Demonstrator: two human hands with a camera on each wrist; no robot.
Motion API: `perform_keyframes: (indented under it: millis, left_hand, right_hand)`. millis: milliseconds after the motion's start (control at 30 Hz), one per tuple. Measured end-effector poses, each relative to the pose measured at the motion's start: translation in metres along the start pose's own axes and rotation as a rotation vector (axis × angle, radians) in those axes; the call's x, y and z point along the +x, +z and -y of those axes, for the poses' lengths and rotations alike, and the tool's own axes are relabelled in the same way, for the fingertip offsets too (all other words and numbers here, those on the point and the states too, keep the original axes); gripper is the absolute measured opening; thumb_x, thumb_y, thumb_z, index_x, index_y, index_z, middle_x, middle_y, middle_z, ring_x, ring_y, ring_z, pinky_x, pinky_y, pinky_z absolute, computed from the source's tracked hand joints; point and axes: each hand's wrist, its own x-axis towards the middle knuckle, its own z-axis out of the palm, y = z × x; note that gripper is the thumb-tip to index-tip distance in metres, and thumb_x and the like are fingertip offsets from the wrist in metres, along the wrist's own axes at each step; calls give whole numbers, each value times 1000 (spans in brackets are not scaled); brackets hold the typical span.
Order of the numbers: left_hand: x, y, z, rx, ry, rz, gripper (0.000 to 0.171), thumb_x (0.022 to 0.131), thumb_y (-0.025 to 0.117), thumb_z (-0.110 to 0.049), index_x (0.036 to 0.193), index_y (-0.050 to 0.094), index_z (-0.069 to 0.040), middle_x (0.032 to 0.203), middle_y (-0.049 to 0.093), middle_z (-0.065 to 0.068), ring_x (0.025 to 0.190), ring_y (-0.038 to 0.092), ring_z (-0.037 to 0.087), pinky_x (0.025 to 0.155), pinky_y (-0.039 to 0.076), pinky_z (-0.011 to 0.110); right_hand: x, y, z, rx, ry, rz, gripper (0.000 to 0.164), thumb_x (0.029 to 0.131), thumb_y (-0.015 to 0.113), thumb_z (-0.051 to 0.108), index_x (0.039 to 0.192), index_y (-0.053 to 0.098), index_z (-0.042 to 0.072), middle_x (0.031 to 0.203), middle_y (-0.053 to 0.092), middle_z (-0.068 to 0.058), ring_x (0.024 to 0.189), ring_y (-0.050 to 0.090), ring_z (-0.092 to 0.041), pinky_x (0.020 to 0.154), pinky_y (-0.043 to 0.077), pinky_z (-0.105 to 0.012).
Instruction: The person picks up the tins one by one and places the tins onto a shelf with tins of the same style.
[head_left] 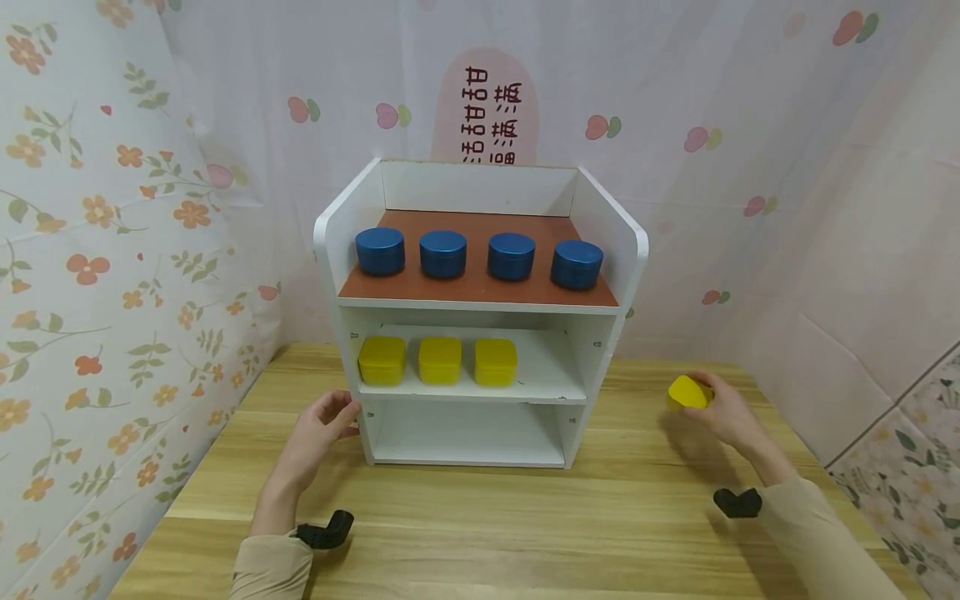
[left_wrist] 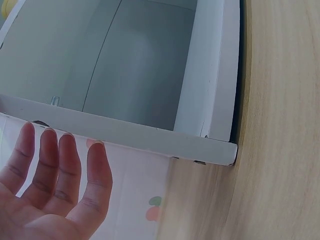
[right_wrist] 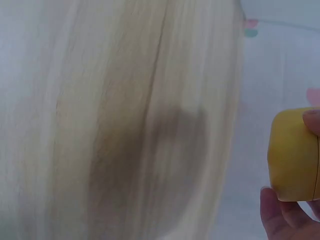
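My right hand (head_left: pixel 725 414) grips a yellow square tin (head_left: pixel 687 392) above the right part of the table. Close up in the right wrist view, the yellow tin (right_wrist: pixel 294 155) has rounded corners and a lid seam, with fingertips (right_wrist: pixel 270 198) against it. At the left side of a white shelf unit (head_left: pixel 472 305), my left hand (head_left: pixel 318 429) holds nothing. Its fingers (left_wrist: pixel 70 155) reach up to the side panel in the left wrist view; whether they touch it I cannot tell. Three yellow tins (head_left: pixel 440 361) stand in a row on the middle shelf, with bare shelf to their right.
Several round blue tins (head_left: pixel 512 257) line the brown top board of the unit. The lower compartment (head_left: pixel 468 433) has nothing in it. Wood-grain table (head_left: pixel 480 525) surrounds the unit, and a patterned cloth (head_left: pixel 675 167) hangs behind. Black wrist mounts (head_left: pixel 327 531) jut from both wrists.
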Motion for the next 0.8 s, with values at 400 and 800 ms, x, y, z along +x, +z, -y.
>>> perform_keyframes:
  millis: [400, 800]
  left_hand:
    - [1, 0, 0, 0, -3, 4, 41, 101, 57, -28, 120, 51, 8, 115, 55, 21, 101, 58, 15, 88, 54, 36]
    - [-1, 1, -2, -2, 4, 4, 40, 102, 56, -25, 120, 50, 10, 112, 56, 18, 99, 57, 14, 89, 53, 39]
  right_hand:
    - [-17, -9, 42, -25, -114, 3, 74, 89, 74, 17, 143, 32, -9, 139, 39, -33, 113, 49, -47, 85, 50, -56]
    - [-35, -16, 61, 3, -167, 9, 73, 89, 74, 17, 145, 33, -6, 140, 38, -32, 112, 52, -49, 83, 55, -48]
